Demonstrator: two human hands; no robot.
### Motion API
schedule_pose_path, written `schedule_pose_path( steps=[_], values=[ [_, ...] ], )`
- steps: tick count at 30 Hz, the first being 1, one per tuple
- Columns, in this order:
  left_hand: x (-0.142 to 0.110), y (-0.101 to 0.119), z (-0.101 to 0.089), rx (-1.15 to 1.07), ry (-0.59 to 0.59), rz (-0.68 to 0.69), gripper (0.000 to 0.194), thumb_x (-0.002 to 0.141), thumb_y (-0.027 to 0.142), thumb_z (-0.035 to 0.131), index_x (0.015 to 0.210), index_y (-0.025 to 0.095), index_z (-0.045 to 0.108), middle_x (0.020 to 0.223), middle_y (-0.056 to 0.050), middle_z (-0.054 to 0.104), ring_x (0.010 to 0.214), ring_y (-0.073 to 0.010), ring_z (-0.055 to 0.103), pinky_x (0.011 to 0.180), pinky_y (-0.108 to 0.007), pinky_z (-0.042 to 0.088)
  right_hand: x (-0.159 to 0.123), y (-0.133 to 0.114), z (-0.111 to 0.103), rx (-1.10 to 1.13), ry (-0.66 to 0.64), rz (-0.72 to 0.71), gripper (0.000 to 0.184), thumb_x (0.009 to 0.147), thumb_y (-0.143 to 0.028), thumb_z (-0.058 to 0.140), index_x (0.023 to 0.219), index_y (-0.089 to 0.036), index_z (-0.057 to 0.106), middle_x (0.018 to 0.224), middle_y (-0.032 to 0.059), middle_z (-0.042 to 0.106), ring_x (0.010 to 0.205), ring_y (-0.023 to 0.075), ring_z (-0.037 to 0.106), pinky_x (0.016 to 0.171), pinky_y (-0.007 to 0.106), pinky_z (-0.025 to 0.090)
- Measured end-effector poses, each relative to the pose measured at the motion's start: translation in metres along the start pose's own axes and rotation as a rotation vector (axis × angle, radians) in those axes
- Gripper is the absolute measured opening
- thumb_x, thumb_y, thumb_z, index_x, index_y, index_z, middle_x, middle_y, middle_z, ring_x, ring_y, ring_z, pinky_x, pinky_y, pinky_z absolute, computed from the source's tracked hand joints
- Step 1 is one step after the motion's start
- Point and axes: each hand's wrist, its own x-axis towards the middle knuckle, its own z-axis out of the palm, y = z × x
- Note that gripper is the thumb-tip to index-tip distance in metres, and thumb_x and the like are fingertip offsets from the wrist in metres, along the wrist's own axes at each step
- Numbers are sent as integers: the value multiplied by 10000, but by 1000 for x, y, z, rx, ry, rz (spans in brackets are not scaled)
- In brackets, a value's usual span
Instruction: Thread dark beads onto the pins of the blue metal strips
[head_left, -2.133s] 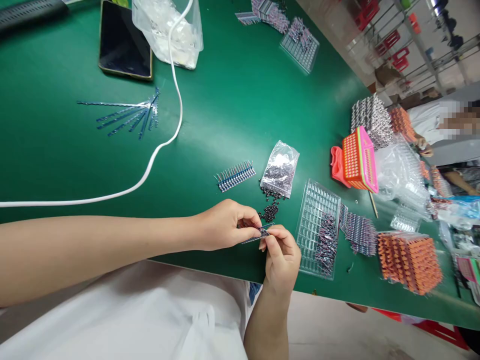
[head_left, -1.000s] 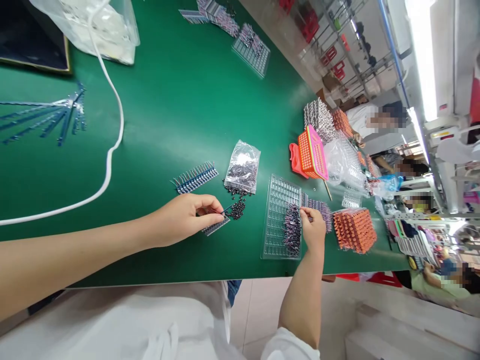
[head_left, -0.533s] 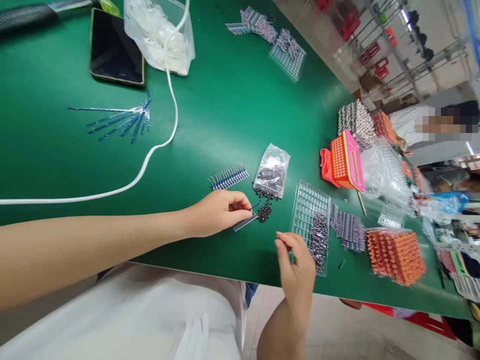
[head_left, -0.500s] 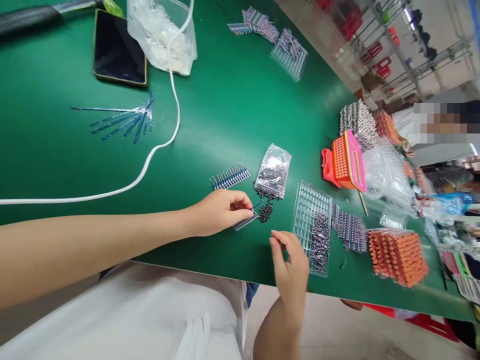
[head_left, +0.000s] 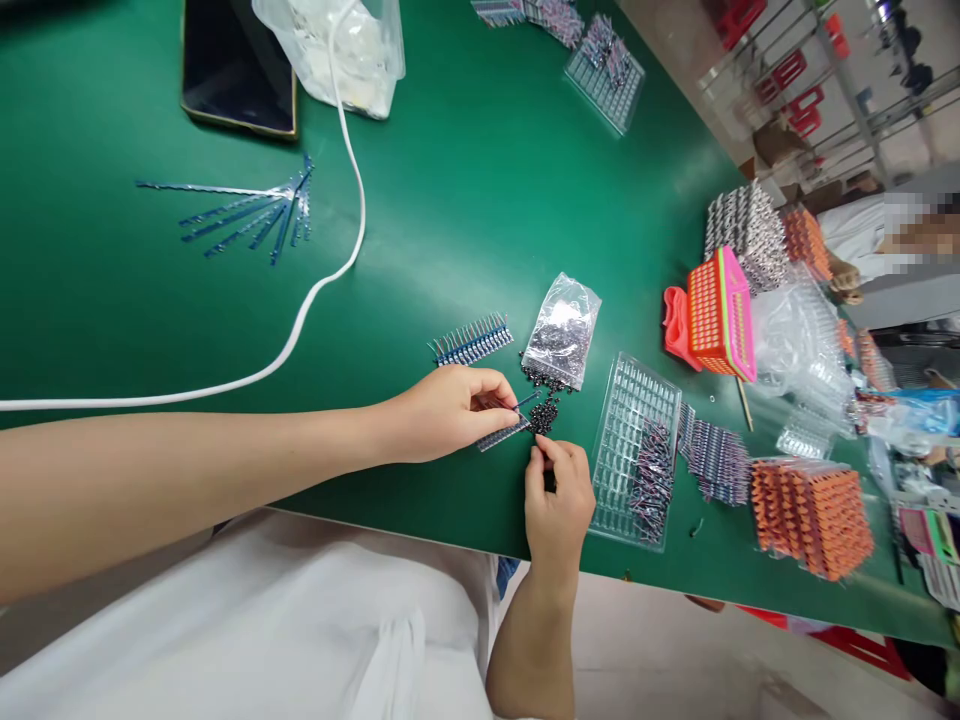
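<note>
My left hand (head_left: pixel 454 412) is closed, thumb against fingers, on a thin dark blue stick-like piece (head_left: pixel 529 398) that pokes out past the fingertips. Just beneath those fingertips lies a narrow grey ridged strip (head_left: pixel 501 437), partly covered by the hand. My right hand (head_left: pixel 556 495) pinches thumb and forefinger together at the near edge of a small pile of tiny black beads (head_left: pixel 543 418); whatever is between them is too small to make out. Behind the pile is a clear plastic bag (head_left: pixel 562 330) with more black beads at its mouth. A row of blue pieces with wire ends (head_left: pixel 472 342) lies beyond my left hand.
Right of my right hand sits a clear compartment tray (head_left: pixel 621 450) partly filled with small dark pieces. Farther right are orange stacks (head_left: pixel 811 515) and an orange-pink basket (head_left: pixel 720 310). A white cable (head_left: pixel 300 325), a phone (head_left: pixel 238 75) and blue strips (head_left: pixel 262 215) occupy the left.
My right hand has moved left and forward to the bead pile, its fingertips now pinched there. My left hand keeps its hold on the blue piece. The whole view has shifted slightly.
</note>
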Motion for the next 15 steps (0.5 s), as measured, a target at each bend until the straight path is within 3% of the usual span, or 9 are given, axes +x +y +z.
schedule_pose_path(
  steps=[15],
  values=[
    [2, 0, 0, -1, 2, -7, 158, 844, 323, 649, 824, 168, 673, 760, 13, 702, 736, -141, 638, 680, -233, 482, -3, -3, -3, 50, 51, -4, 155, 931, -130, 572, 1006, -185, 696, 897, 44, 656, 804, 132, 630, 695, 264, 522]
  ],
)
